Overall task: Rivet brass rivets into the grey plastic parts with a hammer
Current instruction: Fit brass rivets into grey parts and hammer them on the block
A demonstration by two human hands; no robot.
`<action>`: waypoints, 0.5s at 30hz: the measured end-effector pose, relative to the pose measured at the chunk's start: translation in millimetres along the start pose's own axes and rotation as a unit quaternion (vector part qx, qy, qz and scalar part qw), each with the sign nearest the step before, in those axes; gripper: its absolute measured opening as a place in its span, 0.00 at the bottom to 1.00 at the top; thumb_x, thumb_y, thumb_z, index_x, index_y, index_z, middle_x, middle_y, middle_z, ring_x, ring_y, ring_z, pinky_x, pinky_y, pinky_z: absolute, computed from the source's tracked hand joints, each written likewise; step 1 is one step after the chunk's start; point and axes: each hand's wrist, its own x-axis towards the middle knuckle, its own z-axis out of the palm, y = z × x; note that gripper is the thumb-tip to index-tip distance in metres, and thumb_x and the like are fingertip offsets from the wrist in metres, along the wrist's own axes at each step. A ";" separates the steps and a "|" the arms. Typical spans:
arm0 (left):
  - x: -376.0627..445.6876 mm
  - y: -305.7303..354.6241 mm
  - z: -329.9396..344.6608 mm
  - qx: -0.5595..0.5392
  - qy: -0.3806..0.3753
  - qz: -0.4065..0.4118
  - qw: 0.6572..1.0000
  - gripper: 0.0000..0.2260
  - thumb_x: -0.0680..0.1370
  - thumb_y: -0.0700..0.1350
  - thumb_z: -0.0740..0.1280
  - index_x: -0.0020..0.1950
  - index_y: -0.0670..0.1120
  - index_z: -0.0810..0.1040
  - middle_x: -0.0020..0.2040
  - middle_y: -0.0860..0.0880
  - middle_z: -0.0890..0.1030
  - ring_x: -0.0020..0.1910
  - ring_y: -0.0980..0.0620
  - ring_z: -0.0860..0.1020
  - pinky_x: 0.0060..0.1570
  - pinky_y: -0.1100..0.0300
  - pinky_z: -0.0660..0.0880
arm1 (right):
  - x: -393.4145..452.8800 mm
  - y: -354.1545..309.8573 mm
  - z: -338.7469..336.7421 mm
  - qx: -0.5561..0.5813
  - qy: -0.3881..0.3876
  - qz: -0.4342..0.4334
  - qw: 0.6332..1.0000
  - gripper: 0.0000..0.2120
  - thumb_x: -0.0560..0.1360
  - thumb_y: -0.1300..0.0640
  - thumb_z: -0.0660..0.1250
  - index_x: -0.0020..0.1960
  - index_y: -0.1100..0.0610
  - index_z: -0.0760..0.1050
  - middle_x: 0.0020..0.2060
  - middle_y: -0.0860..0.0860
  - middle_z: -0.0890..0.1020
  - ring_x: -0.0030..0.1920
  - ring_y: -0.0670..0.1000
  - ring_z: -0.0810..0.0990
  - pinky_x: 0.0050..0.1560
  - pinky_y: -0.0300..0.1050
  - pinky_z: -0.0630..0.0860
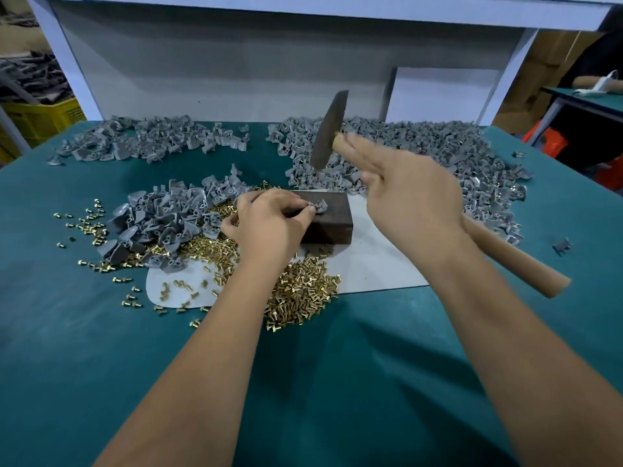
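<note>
Rivet and grey plastic part sit together on the top of the dark metal block, and I pinch the part there with the fingertips of my left hand. My right hand is wrapped around the wooden handle of the hammer, whose dark head is raised above the block. I judge this is the striking step; the next blow must fall straight on the rivet and not on my fingers. Loose brass rivets are small, shiny and cylindrical. More grey parts are curved, matte shells, piled just beside the block on the green mat.
</note>
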 end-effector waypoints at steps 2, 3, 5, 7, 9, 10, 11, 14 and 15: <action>1.3 -1.6 -2.1 -0.009 -0.020 0.017 1.000 0.05 0.73 0.53 0.73 0.39 0.62 0.80 0.44 0.65 0.77 0.66 0.54 0.67 0.65 0.46 0.56 | -5.4 -1.9 3.4 -0.047 -0.048 -0.026 0.997 0.25 0.80 0.53 0.59 0.71 0.31 0.60 0.54 0.48 0.82 0.52 0.56 0.80 0.38 0.45 0.67; 1.7 -2.6 -2.4 -0.015 -0.028 0.024 0.999 0.04 0.74 0.52 0.73 0.40 0.60 0.81 0.45 0.65 0.77 0.66 0.53 0.69 0.67 0.45 0.57 | -6.4 -2.6 3.7 -0.057 -0.061 -0.024 0.996 0.25 0.80 0.53 0.59 0.71 0.31 0.59 0.53 0.48 0.82 0.52 0.56 0.80 0.37 0.45 0.66; 1.8 -2.8 -1.6 -0.020 -0.015 0.024 0.999 0.01 0.73 0.52 0.73 0.42 0.57 0.84 0.45 0.64 0.77 0.66 0.53 0.69 0.67 0.45 0.57 | -6.6 -3.4 2.0 -0.051 -0.028 -0.014 0.998 0.25 0.80 0.53 0.59 0.71 0.31 0.59 0.52 0.49 0.82 0.51 0.57 0.80 0.36 0.45 0.65; 0.3 -0.7 -1.1 -0.019 0.001 0.015 1.000 0.04 0.73 0.52 0.74 0.40 0.61 0.82 0.43 0.66 0.76 0.67 0.53 0.68 0.62 0.49 0.54 | -8.8 -3.5 1.6 -0.040 0.014 -0.011 0.999 0.26 0.79 0.53 0.60 0.70 0.31 0.59 0.50 0.50 0.82 0.48 0.57 0.81 0.34 0.44 0.64; -0.7 0.5 -0.9 -0.015 -0.006 0.016 1.000 0.08 0.73 0.53 0.73 0.37 0.64 0.78 0.43 0.67 0.76 0.66 0.53 0.66 0.58 0.50 0.54 | -9.0 -2.5 4.1 -0.052 -0.016 -0.031 0.998 0.26 0.78 0.54 0.60 0.69 0.30 0.59 0.48 0.49 0.83 0.47 0.57 0.81 0.32 0.43 0.63; -0.3 0.5 -1.1 -0.011 -0.011 0.015 1.000 0.08 0.73 0.54 0.73 0.37 0.64 0.78 0.44 0.66 0.76 0.66 0.53 0.66 0.57 0.50 0.54 | -7.6 -2.4 3.8 -0.059 -0.035 -0.034 0.997 0.26 0.78 0.55 0.61 0.68 0.30 0.60 0.49 0.48 0.83 0.48 0.57 0.81 0.33 0.43 0.64; -0.6 0.8 -0.8 -0.002 -0.010 0.010 1.000 0.06 0.74 0.54 0.72 0.38 0.63 0.80 0.44 0.66 0.77 0.65 0.54 0.65 0.55 0.51 0.54 | -5.3 -2.1 2.9 -0.058 -0.032 -0.030 0.997 0.26 0.78 0.55 0.61 0.69 0.31 0.61 0.50 0.48 0.83 0.49 0.56 0.81 0.34 0.44 0.65; 1.5 -0.5 1.4 0.025 -0.004 -0.003 1.000 0.03 0.73 0.56 0.73 0.42 0.59 0.84 0.43 0.66 0.76 0.66 0.54 0.64 0.52 0.52 0.52 | -4.6 -1.8 1.6 -0.036 0.038 -0.035 0.998 0.26 0.78 0.55 0.62 0.69 0.31 0.61 0.47 0.48 0.84 0.47 0.57 0.82 0.32 0.42 0.63; 1.7 -0.6 1.7 0.026 -0.008 -0.003 1.000 0.03 0.73 0.56 0.72 0.42 0.59 0.84 0.43 0.66 0.75 0.65 0.55 0.64 0.52 0.52 0.52 | -5.4 -1.6 3.1 -0.045 0.026 -0.050 0.997 0.26 0.78 0.55 0.62 0.68 0.31 0.61 0.47 0.48 0.84 0.46 0.57 0.82 0.30 0.42 0.62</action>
